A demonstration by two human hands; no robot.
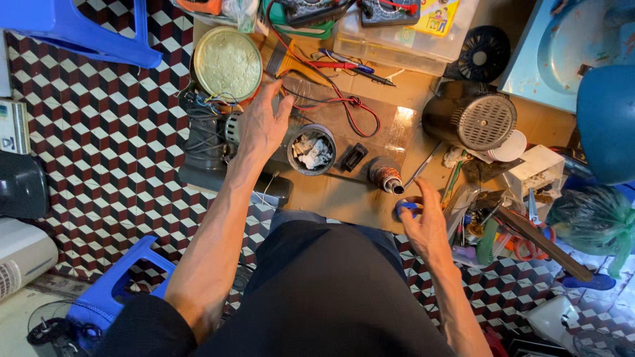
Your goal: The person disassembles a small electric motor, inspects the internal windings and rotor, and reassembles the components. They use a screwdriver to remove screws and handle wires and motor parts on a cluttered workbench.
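Blue-handled tool (406,207) sits in the right hand (423,225), the fingers curled around its grip at the near edge of the low wooden board (344,195); what kind of tool it is cannot be told. Just beyond that hand stands a small dark cylinder with a copper-coloured tip (385,175). The left hand (261,125) is spread flat and open, fingers wide, resting over a grey motor with coloured wires (211,132), holding nothing. Just right of the left hand is a round grey tin (312,149) holding crumpled white scraps. Beyond its fingertips lies a round metal lid or tin (228,63) with a pale, powdery inside. Farther off, a clear plastic box (403,43) carries a yellow printed card (436,16) on top. Right of the right hand, a white carton (539,168) stands open among scissors and clutter.
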